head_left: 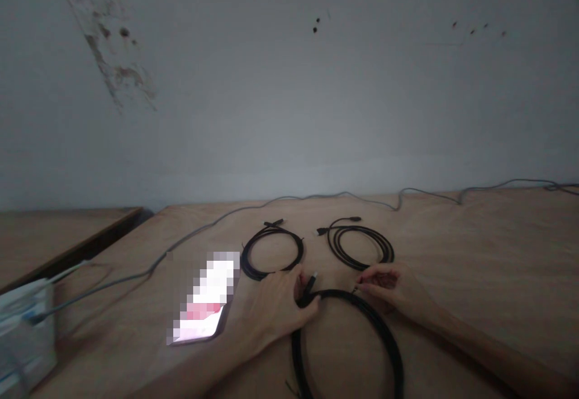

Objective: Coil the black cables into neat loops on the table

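Observation:
A large coil of black cable (393, 344) lies on the table in front of me and runs off the bottom of the view. My left hand (283, 302) is closed around its upper left side, thumb on the near side. Out of that grip sticks the cable's plug (310, 282), with a light metal tip. At the coil's upper right, my right hand (391, 287) pinches a thin dark twist tie (355, 289) between thumb and fingertips. Another thin tie end (291, 389) pokes out at the coil's lower left.
Two smaller coiled black cables, a left coil (246, 260) and a right coil (389, 251), lie behind my hands. A lit phone (203, 302) rests to the left. Past it stands a white power strip or box (27, 332). A grey cord (212, 224) trails along the wall side.

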`<state>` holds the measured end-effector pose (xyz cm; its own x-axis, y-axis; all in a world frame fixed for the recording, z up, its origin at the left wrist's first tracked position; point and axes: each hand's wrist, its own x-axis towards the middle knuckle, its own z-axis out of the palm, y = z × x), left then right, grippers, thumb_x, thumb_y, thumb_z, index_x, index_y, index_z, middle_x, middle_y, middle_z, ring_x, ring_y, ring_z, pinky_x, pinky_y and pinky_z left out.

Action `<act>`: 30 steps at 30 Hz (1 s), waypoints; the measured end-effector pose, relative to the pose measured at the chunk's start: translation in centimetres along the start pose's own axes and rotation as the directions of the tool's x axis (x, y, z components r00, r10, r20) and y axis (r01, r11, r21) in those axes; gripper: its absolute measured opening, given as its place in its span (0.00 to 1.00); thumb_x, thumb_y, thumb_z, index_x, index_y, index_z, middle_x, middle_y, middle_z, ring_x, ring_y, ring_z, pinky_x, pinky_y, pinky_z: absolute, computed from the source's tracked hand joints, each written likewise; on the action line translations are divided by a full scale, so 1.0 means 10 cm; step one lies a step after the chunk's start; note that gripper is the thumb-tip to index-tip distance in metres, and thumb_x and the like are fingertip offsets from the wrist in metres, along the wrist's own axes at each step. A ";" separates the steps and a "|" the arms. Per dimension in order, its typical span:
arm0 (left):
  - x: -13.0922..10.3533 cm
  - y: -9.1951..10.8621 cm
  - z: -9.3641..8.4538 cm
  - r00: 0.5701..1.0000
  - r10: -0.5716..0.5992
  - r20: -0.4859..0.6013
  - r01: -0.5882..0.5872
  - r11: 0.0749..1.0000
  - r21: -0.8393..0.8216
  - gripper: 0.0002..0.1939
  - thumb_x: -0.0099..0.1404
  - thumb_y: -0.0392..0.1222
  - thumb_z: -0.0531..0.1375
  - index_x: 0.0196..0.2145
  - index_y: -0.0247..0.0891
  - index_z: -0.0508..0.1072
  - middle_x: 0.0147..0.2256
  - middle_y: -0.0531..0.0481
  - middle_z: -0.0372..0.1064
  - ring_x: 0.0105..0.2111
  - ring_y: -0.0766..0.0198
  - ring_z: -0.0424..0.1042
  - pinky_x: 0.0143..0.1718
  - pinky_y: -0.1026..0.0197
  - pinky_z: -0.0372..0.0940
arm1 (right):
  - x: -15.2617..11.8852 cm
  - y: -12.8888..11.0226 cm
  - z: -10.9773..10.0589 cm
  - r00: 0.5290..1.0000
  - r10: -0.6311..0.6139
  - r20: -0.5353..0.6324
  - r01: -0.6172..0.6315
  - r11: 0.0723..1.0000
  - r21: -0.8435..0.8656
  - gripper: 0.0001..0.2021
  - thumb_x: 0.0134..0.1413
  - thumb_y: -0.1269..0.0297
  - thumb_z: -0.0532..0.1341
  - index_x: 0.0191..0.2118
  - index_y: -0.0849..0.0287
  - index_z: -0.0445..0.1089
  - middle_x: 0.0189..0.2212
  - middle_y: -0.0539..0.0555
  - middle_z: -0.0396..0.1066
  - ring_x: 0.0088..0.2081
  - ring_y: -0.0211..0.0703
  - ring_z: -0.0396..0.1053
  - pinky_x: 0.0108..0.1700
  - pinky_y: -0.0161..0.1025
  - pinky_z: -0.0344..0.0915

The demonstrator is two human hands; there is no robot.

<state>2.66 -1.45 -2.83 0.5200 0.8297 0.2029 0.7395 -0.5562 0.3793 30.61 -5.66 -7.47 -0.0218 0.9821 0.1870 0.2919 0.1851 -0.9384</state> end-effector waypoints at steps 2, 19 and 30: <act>-0.02 0.02 -0.07 0.999 0.010 0.044 -0.011 1.000 0.010 0.14 0.59 0.52 0.64 0.31 0.41 0.66 0.29 0.53 0.70 0.28 0.60 0.67 0.28 0.60 0.50 | 0.00 -0.01 -0.01 1.000 -0.007 -0.014 0.007 1.000 -0.004 0.18 0.51 0.46 0.69 0.36 0.56 0.79 0.35 0.58 0.82 0.38 0.51 0.79 0.41 0.44 0.74; -0.05 -0.02 -0.03 0.996 0.036 0.083 -0.034 0.999 -0.029 0.07 0.62 0.45 0.59 0.32 0.41 0.66 0.30 0.51 0.70 0.30 0.59 0.68 0.29 0.60 0.53 | 0.03 0.06 -0.04 0.999 -0.045 -0.027 0.041 0.987 -0.155 0.13 0.58 0.50 0.65 0.40 0.54 0.80 0.38 0.56 0.82 0.41 0.52 0.79 0.47 0.47 0.74; -0.06 -0.04 0.01 0.995 0.050 0.081 -0.049 0.999 -0.017 0.09 0.66 0.48 0.59 0.35 0.41 0.68 0.34 0.50 0.72 0.33 0.55 0.71 0.32 0.59 0.55 | 0.01 -0.04 -0.08 0.987 -0.160 0.021 0.158 0.931 -0.329 0.13 0.62 0.54 0.62 0.45 0.50 0.81 0.39 0.54 0.82 0.39 0.50 0.77 0.41 0.44 0.72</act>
<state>2.08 -1.69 -3.15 0.5891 0.7944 0.1480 0.7058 -0.5950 0.3845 31.25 -5.62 -6.89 -0.0883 0.9403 0.3287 0.5826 0.3164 -0.7486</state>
